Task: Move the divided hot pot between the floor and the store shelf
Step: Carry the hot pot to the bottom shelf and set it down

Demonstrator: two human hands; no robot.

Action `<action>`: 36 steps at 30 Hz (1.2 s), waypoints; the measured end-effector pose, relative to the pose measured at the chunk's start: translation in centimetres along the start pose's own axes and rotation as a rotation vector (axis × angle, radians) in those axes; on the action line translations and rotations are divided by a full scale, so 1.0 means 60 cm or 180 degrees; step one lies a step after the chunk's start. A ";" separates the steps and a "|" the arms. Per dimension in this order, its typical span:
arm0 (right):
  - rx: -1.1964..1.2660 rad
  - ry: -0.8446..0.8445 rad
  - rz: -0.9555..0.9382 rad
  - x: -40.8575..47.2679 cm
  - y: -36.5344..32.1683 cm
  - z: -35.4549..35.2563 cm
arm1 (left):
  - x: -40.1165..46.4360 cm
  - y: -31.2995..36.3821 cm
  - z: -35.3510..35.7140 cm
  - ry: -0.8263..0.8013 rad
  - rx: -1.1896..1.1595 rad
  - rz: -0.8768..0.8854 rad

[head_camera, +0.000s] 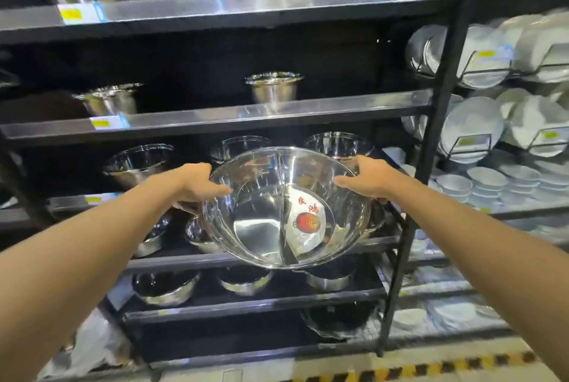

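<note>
Gripping divided hot pot (284,206) (tilted), between left hand (197,186), right hand (366,180)

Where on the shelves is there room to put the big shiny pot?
The gap between the two steel stockpots on the second shelf looks bare. The shelf behind the divided steel hot pot is crowded with steel bowls. The white plates fill the right-hand racks.

Steel bowls (138,166) crowd shelf (215,116) tier behind; black upright (431,150) right.

Head cam, single view: looks fwd & slightly down, close to the store shelf (215,118).
</note>
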State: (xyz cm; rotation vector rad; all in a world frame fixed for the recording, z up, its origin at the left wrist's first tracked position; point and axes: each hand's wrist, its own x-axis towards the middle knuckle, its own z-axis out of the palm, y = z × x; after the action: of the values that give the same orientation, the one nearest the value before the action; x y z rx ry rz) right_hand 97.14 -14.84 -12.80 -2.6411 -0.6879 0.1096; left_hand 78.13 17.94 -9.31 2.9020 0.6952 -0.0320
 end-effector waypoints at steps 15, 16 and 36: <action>-0.0135 0.0024 0.0386 -0.099 -0.078 0.098 | -0.016 -0.117 0.063 -0.0304 -0.0284 0.0369; -0.0094 -0.0036 0.0379 -0.105 -0.078 0.115 | -0.020 -0.126 0.080 -0.0335 -0.0304 0.0344; -0.0180 -0.1078 0.0769 -0.126 0.108 0.770 | -0.015 -0.296 0.773 -0.1325 -0.0569 -0.0485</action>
State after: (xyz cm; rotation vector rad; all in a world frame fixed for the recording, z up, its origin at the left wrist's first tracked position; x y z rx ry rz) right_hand 85.36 -6.71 -57.83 -2.7791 -0.4744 0.6260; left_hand 70.04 25.84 -57.68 2.5456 0.7888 -0.5440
